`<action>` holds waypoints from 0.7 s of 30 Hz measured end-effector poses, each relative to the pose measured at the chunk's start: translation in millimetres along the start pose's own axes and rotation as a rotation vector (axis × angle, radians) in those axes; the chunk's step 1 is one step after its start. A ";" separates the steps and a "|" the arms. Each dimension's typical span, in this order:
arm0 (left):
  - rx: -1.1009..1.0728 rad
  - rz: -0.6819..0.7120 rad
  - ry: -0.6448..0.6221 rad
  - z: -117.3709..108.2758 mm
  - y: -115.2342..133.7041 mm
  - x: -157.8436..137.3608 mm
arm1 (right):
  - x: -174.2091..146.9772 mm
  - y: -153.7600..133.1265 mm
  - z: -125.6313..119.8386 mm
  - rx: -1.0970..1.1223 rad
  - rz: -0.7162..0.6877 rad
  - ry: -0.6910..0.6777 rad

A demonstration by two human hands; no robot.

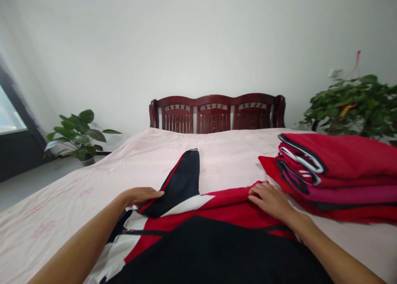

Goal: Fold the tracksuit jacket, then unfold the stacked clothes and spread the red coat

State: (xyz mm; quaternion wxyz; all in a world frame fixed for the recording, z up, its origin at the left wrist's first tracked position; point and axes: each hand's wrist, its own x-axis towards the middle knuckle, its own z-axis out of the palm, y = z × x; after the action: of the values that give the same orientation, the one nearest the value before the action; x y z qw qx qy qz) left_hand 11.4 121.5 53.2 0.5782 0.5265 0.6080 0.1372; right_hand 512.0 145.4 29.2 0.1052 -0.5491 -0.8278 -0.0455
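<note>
A zip-up track jacket (229,201) in red, white and black lies across the bed in front of me, its collar to the left and its hem to the right. One dark sleeve (186,176) with red piping points away toward the headboard. My left hand (141,196) grips the jacket near that sleeve's shoulder, thumb on top and the other fingers partly hidden. At the far hem, my right hand (268,199) has its fingers closed on the red fabric. Black cloth (214,251) covers the near part of the jacket; I cannot tell whether it belongs to the jacket.
A stack of folded red and pink clothes (344,172) stands on the bed at the right. Beneath everything is a pale pink bedsheet (74,209), with a dark wooden headboard (217,114) behind. Leafy plants (77,135) flank the bed.
</note>
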 end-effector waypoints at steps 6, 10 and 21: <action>-0.137 0.009 0.247 10.3 20.2 23.2 | -4.2 -7.1 -2.7 -0.103 0.050 -0.107; -0.257 0.174 0.226 31.1 24.0 21.4 | 5.6 -28.9 -8.6 0.038 0.073 -0.016; -0.504 0.276 0.044 47.5 15.3 3.3 | 102.2 -171.4 38.4 1.206 0.460 -0.148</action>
State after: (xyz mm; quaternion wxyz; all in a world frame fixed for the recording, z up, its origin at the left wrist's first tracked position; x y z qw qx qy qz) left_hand 59.7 109.3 49.2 0.6533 0.4408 0.4896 0.3729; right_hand 311.5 177.3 21.6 0.3448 -0.5589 -0.5743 0.4889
